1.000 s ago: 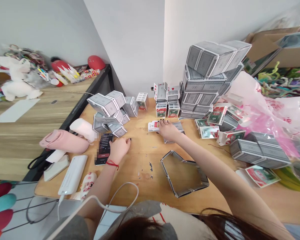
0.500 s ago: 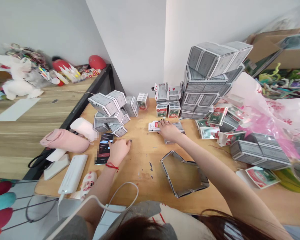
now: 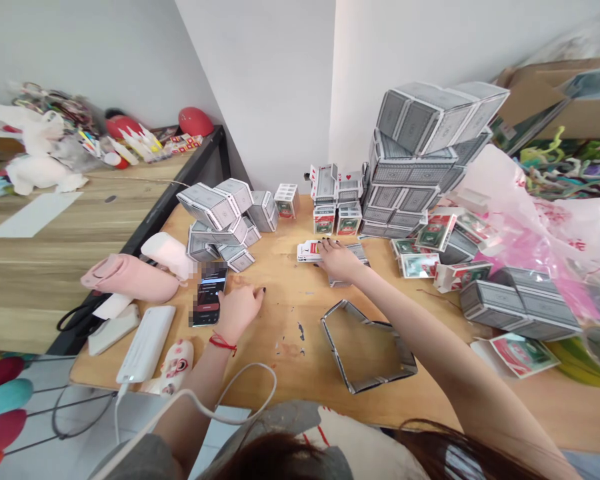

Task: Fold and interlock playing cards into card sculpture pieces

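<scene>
My left hand (image 3: 241,311) is over the right edge of a smartphone (image 3: 211,293) with a lit screen. One finger reaches onto the screen, while the thumb sticks out to the right; nothing is held. On the table ahead, my right hand (image 3: 341,261) is closed over the right end of a small stack of playing cards (image 3: 308,251), fingertips at the far side and thumb at the near side. Grey-backed cards (image 3: 357,252) lie partly under that hand. Nearer me, a bent ring of joined cards (image 3: 370,387) stands on its edge below my right forearm.
A tall tower of grey card blocks (image 3: 415,167) stands at the back right, a smaller pile (image 3: 215,220) at the left. Card boxes (image 3: 420,265) lie right. A pink bottle (image 3: 135,279), white power bank (image 3: 146,343) and looping white cable (image 3: 275,387) are on my left.
My left hand has shifted slightly down and to the right, its finger still at the phone. The phone's screen display has changed. My right hand remains on the cards.
</scene>
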A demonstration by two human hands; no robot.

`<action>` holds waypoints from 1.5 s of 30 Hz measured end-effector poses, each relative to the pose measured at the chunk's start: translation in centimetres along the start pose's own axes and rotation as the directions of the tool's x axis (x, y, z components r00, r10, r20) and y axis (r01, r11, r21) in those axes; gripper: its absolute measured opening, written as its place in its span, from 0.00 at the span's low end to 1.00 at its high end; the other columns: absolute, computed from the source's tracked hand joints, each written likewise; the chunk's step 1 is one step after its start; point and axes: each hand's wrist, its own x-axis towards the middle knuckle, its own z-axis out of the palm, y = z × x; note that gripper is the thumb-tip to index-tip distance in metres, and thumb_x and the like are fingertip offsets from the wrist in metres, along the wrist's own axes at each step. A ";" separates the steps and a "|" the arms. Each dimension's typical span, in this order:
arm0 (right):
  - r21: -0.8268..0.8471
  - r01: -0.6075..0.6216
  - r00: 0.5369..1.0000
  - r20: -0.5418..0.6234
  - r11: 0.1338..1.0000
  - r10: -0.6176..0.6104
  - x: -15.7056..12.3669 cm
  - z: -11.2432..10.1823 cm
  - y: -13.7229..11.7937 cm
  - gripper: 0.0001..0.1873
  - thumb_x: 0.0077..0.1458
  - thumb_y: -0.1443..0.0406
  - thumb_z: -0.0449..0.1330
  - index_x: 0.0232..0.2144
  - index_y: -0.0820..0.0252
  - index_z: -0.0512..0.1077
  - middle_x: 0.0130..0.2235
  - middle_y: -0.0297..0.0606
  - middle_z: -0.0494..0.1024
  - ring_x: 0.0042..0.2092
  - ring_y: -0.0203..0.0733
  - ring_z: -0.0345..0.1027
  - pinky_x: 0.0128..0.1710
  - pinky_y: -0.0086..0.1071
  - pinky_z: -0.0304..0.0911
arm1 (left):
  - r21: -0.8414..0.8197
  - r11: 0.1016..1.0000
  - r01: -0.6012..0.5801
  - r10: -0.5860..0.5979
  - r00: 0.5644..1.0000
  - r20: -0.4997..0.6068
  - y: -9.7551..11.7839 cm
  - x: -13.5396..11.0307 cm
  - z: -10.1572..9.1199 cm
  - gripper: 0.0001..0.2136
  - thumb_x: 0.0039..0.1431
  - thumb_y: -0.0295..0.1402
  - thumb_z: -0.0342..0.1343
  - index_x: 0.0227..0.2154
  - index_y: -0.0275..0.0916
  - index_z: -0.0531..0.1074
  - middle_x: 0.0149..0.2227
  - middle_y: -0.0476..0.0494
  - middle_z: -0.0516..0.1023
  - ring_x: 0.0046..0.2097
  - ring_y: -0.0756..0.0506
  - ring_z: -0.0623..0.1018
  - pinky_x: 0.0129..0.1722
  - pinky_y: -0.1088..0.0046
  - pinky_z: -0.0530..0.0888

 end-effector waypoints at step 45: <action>0.654 -0.166 0.936 -0.131 0.738 0.326 -5.0 -0.2 4.6 0.13 0.53 0.63 0.49 0.22 0.61 0.69 0.23 0.33 0.71 0.28 0.38 0.63 0.28 0.27 0.54 | -0.699 0.594 -0.399 0.201 0.915 -0.351 11.6 11.3 0.7 0.11 0.54 0.36 0.51 0.34 0.34 0.73 0.36 0.40 0.77 0.38 0.46 0.76 0.40 0.69 0.71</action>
